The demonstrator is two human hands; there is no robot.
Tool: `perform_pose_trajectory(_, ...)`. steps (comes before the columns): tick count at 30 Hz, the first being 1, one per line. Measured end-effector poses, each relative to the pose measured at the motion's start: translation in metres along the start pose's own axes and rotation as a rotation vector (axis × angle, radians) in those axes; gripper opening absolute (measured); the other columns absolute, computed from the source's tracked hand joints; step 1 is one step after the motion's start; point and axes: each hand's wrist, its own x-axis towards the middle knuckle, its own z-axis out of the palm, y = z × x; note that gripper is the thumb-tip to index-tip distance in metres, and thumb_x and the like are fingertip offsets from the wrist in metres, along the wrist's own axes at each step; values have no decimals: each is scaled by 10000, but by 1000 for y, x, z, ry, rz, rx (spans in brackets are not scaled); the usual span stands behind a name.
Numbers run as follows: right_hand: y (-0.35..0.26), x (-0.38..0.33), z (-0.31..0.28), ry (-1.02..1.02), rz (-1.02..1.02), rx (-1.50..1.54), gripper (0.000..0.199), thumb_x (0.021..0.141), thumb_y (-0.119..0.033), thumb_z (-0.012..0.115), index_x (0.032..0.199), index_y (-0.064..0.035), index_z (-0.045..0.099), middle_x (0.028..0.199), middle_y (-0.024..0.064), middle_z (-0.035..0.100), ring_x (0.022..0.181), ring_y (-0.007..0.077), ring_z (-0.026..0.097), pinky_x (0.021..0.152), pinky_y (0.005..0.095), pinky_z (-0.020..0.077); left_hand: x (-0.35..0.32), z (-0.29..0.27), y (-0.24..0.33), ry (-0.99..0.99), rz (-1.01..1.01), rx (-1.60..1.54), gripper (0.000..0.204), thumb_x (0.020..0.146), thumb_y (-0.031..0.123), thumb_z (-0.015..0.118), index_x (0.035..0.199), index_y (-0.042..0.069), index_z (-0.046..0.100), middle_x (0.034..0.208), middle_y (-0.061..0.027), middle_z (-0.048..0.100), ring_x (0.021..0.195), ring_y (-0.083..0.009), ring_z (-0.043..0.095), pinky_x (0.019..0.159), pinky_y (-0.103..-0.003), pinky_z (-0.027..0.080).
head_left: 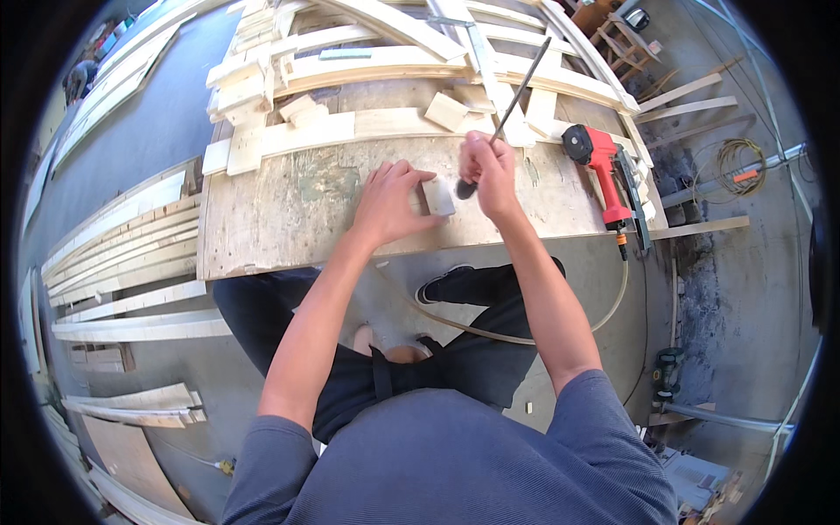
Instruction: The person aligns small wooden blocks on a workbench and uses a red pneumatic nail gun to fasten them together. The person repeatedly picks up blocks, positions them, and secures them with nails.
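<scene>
My left hand [385,203] rests on the worn wooden tabletop [289,210], with its thumb and forefinger around a small pale wooden block [438,198]. Just to the right, my right hand [490,171] is closed on a long, thin, dark tool [525,80], perhaps a file or a screwdriver. The tool is held at a slant; its slim shaft points up and away from me. A black rounded end [465,189] shows below my fist, close to the block but apart from it.
A red nail gun [604,171] lies at the table's right, its air hose [624,293] hanging over the front edge. Planks and offcuts [306,131] fill the table's far side. Stacked boards [131,245] stand at left. A coiled hose [742,162] hangs at far right.
</scene>
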Motion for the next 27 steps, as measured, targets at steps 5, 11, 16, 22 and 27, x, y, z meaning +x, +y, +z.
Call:
perform_pose_trajectory(5,-20,5,-89,310,23,-934,329,1131,-316,644,1251,-10,626,918,216,763,809,336,726,784,489,555,-7,-1,-9,63,54,26,701,756,470,973,1357,146,816,1215,-70,703,1218,-315,633,1126,-446,516)
perform_pose_trajectory(11,35,-17,-235,441,39,-1340,236,1033,-112,696,1232,9,654,1132,316,756,1084,517,732,949,596,575,0,12,-2,56,111,-5,707,767,484,955,1378,163,803,1263,-57,696,1249,-290,624,1156,-442,502)
perform_pose_trajectory(16,31,-25,-156,415,-342,-1427,385,989,-120,766,1345,4,683,1126,256,758,1043,449,741,941,536,594,-7,6,-8,102,106,60,768,777,492,948,1439,153,754,1299,-71,706,1256,-306,641,1149,-457,511)
perform_pose_trajectory(22,20,-57,14,34,103,-819,760,856,-372,931,1466,11,688,1126,239,810,1052,333,803,914,422,641,-4,12,-10,112,136,58,965,744,518,986,1571,158,639,1363,-98,710,1268,-340,667,1149,-475,507)
perform_pose_trajectory(27,44,-48,-21,365,99,-755,799,874,-349,940,1536,-3,655,1208,242,824,1092,302,817,971,406,642,-1,11,0,147,172,100,1104,677,535,1039,1608,129,606,1360,-91,738,1279,-342,691,1136,-502,502)
